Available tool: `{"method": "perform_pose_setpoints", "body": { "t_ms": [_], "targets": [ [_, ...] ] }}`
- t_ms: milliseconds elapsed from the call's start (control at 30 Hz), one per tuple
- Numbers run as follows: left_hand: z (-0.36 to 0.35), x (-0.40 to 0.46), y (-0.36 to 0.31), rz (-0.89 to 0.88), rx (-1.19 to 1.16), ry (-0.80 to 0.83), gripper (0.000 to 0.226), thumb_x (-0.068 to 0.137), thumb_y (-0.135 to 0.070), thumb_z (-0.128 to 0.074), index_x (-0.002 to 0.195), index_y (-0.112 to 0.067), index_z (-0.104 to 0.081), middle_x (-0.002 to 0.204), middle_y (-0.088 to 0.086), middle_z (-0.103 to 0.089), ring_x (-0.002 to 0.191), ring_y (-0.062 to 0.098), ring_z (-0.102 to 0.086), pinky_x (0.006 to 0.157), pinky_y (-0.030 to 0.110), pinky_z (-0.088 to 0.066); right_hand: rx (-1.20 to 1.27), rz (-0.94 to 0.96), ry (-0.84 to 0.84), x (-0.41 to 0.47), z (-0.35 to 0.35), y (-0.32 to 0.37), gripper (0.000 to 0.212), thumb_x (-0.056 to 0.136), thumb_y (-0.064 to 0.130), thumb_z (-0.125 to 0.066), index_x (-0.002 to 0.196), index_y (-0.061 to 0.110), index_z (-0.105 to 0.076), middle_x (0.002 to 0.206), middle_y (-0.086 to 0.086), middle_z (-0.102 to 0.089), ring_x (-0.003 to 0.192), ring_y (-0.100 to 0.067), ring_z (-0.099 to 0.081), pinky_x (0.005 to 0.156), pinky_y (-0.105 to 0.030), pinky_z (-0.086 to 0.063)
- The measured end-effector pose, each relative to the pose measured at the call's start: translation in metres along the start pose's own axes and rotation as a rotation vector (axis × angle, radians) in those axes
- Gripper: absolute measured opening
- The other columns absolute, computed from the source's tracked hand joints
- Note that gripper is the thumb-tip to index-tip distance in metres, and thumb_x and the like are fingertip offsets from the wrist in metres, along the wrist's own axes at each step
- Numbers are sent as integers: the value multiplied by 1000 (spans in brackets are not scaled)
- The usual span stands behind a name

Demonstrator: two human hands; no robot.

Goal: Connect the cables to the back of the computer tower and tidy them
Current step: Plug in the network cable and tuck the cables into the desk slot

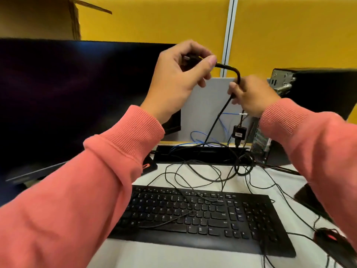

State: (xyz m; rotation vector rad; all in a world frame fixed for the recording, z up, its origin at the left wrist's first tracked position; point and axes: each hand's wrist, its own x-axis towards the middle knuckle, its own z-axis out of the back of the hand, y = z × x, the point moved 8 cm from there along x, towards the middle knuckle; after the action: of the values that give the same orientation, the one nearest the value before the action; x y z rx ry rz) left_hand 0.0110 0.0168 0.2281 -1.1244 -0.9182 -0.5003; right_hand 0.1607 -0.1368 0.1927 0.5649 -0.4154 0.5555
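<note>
Above the desk, a thick black cable [224, 107] is held up in both hands

Its plug end is pinched in the curled fingers of the left hand [179, 78], while the right hand [249, 93] is closed round the cord just below the bend. The computer tower [316, 93] stands at the right, its port panel turned towards the hands. The plug is best checked for orientation first, slack fed by the right hand, and the loose wires over the keyboard [202, 215] kept from being dragged
</note>
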Motion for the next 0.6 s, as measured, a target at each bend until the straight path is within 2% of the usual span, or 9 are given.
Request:
{"method": "perform_pose_setpoints", "body": {
  "t_ms": [167, 267, 367, 433, 533, 600],
  "targets": [
    [-17, 21, -21, -38, -113, 25, 3, 94, -4, -69, 95, -4, -67, 80, 3, -68, 72, 16, -67, 64, 29, -56, 125, -33, -47, 8, 12, 1, 31, 107, 26, -44, 95, 9, -67, 90, -12, -73, 76, -18, -73, 77, -35, -59],
    [-24, 19, -18, -16, -137, 61, 7, 96, -3, -68, 100, 1, -66, 81, 5, -67, 72, 13, -66, 65, 28, -55, 139, -24, -41, -4, 2, -5, 27, 107, 24, -46, 93, 12, -66, 87, -9, -72, 72, -12, -70, 73, -31, -57],
    [-31, 8, 0, 71, -158, 43, 14, 99, -7, -64, 107, 4, -66, 80, 7, -63, 69, 9, -60, 64, 23, -52, 63, 1, 85, -19, -24, -14, 25, 105, 26, -50, 92, 16, -69, 86, -8, -74, 80, -20, -71, 82, -35, -56],
    [-33, -1, 18, 157, -146, 22, 19, 102, -13, -60, 111, 2, -69, 78, 5, -58, 68, 6, -55, 64, 20, -48, -42, 34, 202, -32, -46, -17, 24, 103, 29, -52, 90, 18, -69, 87, -9, -74, 85, -26, -67, 78, -34, -51],
    [-37, -17, 41, 278, -44, 12, 26, 107, -25, -52, 120, -15, -72, 77, -6, -54, 71, 4, -52, 67, 17, -45, -171, 66, 319, -48, -73, -22, 26, 103, 32, -54, 88, 14, -66, 86, -12, -70, 84, -29, -63, 73, -32, -46],
    [-37, -27, 53, 328, 4, 2, 30, 108, -29, -48, 127, -23, -70, 87, -9, -60, 81, 2, -57, 74, 18, -48, -222, 86, 336, -55, -83, -26, 27, 101, 33, -56, 94, 10, -69, 89, -12, -70, 87, -30, -64, 76, -34, -50]
  ]
}}
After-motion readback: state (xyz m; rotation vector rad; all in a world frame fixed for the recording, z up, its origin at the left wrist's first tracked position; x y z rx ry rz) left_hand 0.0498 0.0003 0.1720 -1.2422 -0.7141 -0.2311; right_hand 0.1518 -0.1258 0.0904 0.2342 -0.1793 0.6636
